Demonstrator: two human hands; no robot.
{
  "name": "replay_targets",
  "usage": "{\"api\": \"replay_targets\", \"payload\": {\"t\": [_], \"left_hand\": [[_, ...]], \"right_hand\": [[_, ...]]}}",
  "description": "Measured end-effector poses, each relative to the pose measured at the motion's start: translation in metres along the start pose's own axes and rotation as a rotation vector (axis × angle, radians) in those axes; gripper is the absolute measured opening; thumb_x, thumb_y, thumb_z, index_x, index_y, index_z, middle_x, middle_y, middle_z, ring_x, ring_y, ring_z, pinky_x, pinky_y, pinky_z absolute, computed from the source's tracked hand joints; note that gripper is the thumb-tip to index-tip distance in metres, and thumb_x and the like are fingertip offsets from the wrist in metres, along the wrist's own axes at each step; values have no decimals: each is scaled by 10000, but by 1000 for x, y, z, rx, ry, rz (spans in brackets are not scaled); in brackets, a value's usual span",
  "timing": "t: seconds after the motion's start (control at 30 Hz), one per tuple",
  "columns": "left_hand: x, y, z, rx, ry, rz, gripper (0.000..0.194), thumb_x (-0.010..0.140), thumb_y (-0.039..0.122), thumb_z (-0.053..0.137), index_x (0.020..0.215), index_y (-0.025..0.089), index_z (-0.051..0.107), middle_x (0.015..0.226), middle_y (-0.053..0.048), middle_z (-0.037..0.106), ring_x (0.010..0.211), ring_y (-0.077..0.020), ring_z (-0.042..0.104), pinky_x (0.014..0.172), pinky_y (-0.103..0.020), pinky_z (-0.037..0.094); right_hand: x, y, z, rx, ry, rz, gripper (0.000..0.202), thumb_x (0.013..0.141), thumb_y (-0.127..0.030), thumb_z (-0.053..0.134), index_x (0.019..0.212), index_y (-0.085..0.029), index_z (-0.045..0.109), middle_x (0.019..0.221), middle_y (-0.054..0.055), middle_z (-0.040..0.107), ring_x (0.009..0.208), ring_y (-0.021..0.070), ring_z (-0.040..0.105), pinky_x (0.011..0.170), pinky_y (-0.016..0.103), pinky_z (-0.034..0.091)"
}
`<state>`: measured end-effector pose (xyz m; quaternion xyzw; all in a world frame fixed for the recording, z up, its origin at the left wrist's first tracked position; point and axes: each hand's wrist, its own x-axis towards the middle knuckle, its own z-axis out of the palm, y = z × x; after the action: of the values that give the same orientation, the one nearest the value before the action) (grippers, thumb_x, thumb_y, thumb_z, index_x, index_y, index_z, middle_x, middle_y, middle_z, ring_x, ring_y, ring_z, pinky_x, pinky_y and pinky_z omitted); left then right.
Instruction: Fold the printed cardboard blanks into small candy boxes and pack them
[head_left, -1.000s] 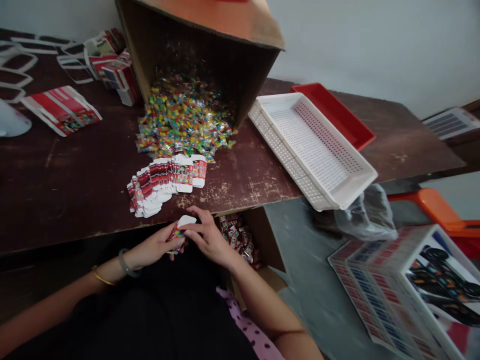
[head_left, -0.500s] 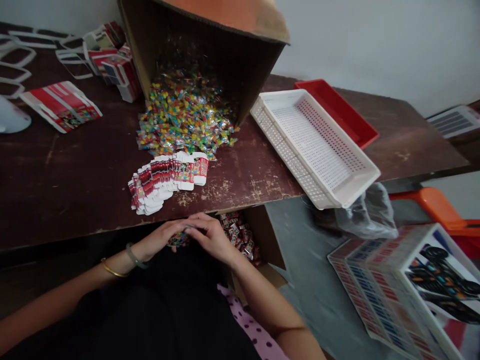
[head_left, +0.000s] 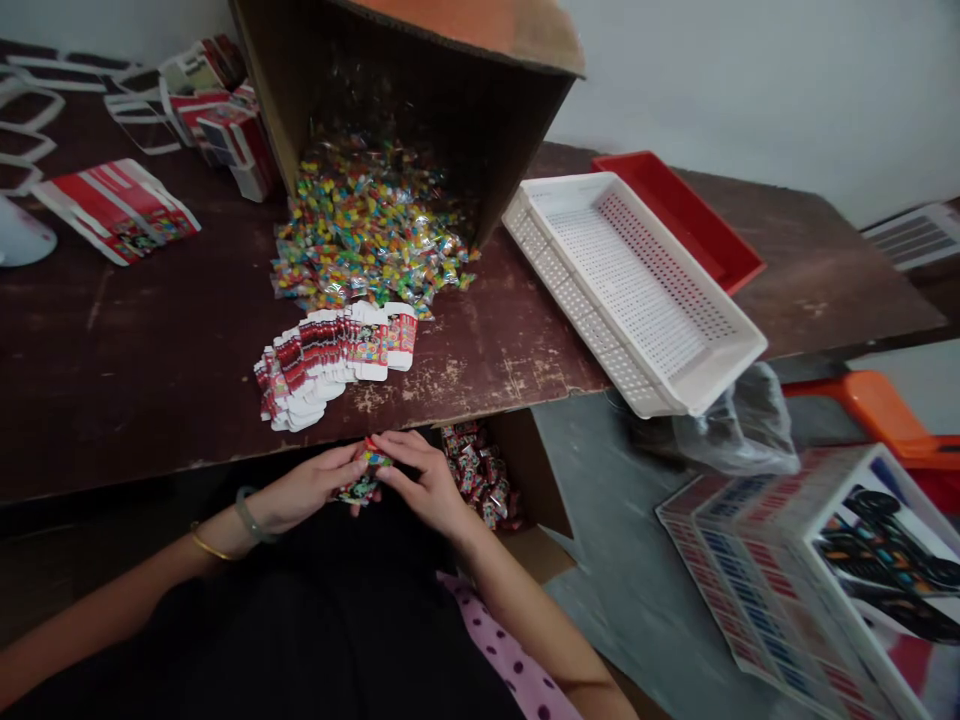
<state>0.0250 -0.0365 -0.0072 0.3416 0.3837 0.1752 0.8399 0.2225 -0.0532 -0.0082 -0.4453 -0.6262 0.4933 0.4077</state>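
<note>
Just below the table's front edge, my left hand grips a small colourful box from its left side. The fingers of my right hand are closed on the box's right end. Above my hands, a fanned row of flat red and white cartons lies on the brown table. Behind the cartons, many small wrapped candies spill out of a large cardboard box lying on its side.
On the table's right side a white perforated basket overlaps a red tray. Below the edge, an open carton holds small packed boxes. Red cartons lie at the left. A patterned crate stands lower right.
My hands have parted slightly around the small box, and more of its colourful surface shows. My left hand has shifted a little left and down.
</note>
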Motion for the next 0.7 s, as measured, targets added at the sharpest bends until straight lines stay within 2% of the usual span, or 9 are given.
{"api": "replay_targets", "payload": {"t": [0.07,0.13,0.2,0.27,0.37,0.4,0.5,0.57,0.7], "left_hand": [[5,-1,6,-10,-53,-22,546,869,508,608,1328,215,563,1125,-109,643,1001,-276,591,762,-385,517],[9,1,8,56,-95,-12,548,855,487,638,1343,253,556,1246,-103,608,1115,-286,550,883,-418,489],[11,5,4,145,-89,16,535,853,456,653,1346,272,554,1304,-99,582,1166,-285,530,941,-419,458],[10,12,-2,171,-46,36,500,872,454,625,1325,251,568,1268,-113,600,1141,-287,557,932,-418,458],[6,21,-9,121,65,63,450,887,469,590,1249,203,611,1161,-122,644,1074,-279,595,904,-408,462],[3,23,-11,106,104,70,443,881,474,597,1225,197,622,1132,-119,654,1053,-273,602,897,-403,462],[-7,27,-15,75,164,76,435,860,484,625,1185,195,646,1095,-112,672,1003,-258,614,870,-387,466],[-11,26,-20,44,165,79,424,859,461,640,1186,191,649,1104,-120,679,995,-257,620,864,-387,469],[0,21,-29,-194,86,94,458,914,478,552,1254,176,607,1189,-158,669,1086,-293,611,938,-445,452]], "right_hand": [[-8,-9,-21,-31,-28,42,274,920,-330,610,1176,-282,696,1096,61,706,1011,176,622,923,333,477],[-10,-19,-53,-121,-170,102,238,946,-325,568,1113,-270,728,1032,57,719,976,175,629,894,323,482],[-1,-25,-82,-302,-314,145,235,928,-340,595,1096,-253,733,1056,66,710,1006,194,624,923,343,466],[22,-19,-94,-500,-298,136,273,892,-361,642,1122,-236,719,1129,88,684,1067,222,607,967,377,442],[78,11,-74,-652,-136,-43,452,868,-372,670,1291,-226,608,1327,122,585,1233,248,514,1033,407,395],[97,23,-62,-679,-142,-126,545,849,-364,695,1354,-222,548,1399,130,530,1294,259,464,1045,414,382],[135,46,-36,-742,-150,-226,370,897,-252,641,1265,-216,625,1327,110,609,1241,240,525,1016,399,389],[136,49,-33,-733,-112,-236,235,941,-201,568,1136,-212,699,1188,91,697,1114,203,612,967,364,412],[103,37,-40,-631,-89,-327,139,903,-265,646,999,-242,744,1047,47,750,1023,187,635,929,358,406]]}}
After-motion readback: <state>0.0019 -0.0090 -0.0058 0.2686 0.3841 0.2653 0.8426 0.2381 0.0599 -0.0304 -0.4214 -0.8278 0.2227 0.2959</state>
